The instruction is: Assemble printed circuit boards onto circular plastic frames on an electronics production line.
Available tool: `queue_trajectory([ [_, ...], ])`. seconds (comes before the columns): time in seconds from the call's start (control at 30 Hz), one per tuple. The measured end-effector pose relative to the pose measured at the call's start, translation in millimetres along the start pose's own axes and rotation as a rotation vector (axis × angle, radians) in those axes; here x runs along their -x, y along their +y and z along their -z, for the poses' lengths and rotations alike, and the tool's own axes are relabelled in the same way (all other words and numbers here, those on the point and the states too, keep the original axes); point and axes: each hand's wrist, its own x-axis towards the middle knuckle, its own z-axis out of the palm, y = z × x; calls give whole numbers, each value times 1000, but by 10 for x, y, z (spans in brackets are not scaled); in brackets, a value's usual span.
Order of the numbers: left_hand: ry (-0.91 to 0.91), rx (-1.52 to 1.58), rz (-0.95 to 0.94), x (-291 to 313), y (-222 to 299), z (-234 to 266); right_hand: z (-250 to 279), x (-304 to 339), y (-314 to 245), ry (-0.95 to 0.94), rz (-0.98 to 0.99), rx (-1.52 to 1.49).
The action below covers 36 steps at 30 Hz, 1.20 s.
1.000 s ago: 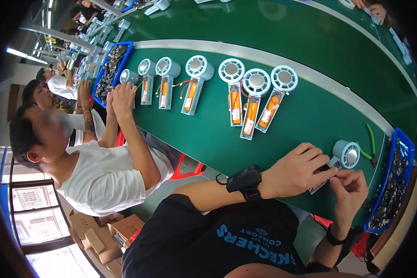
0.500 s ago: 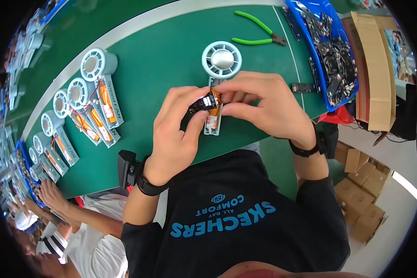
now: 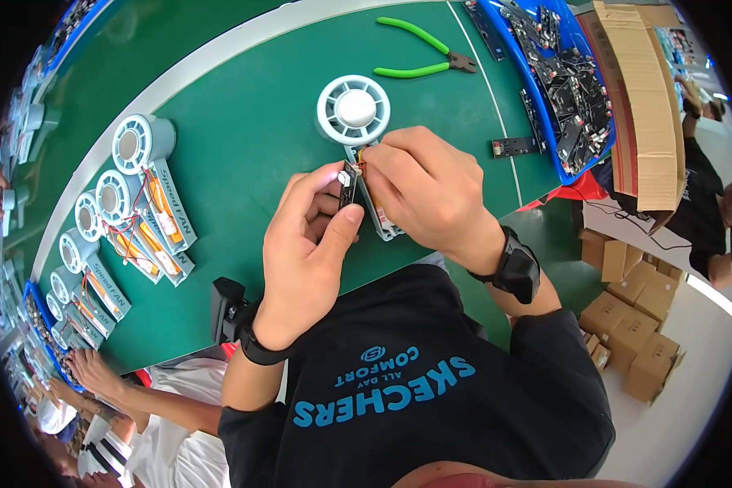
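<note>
A pale blue handheld fan (image 3: 353, 111) lies face up on the green table, its open handle toward me. My left hand (image 3: 305, 236) pinches a small black circuit board (image 3: 348, 185) on edge beside the handle. Thin red wires (image 3: 361, 166) run between the board and the handle. Over the handle, my right hand (image 3: 431, 183) is closed with its fingertips pinched at these wires; the exact grip is partly hidden. Part of an orange battery inside the handle is covered by that hand.
More fans with open handles (image 3: 164, 207) lie in a row at left. Green-handled cutters (image 3: 419, 49) lie at the back. Loose circuit boards (image 3: 512, 146) lie by a blue bin (image 3: 496, 41) full of boards at right, beside a cardboard box (image 3: 638, 106). A co-worker's hands (image 3: 93, 370) are at lower left.
My left hand has turned the board from lying over the handle to standing on edge at its left. My right hand has rotated and curled over the handle. The whole view has shifted slightly.
</note>
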Motion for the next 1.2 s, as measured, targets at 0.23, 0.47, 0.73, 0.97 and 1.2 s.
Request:
queue_trajectory([
  [0.23, 48, 53, 98, -71, -43, 1, 71, -17, -129, -124, -95, 115],
  [0.47, 83, -44, 11, -79, 89, -18, 162, -242, -168, -212, -160, 61],
  [0.73, 82, -45, -44, 11, -262, -41, 73, 27, -197, -91, -143, 81],
  [0.97, 75, -21, -20, -5, -218, -70, 222, 6, -231, -230, -47, 197],
  [1.2, 34, 179, 139, -68, -16, 67, 284, -81, -183, -401, -129, 192],
])
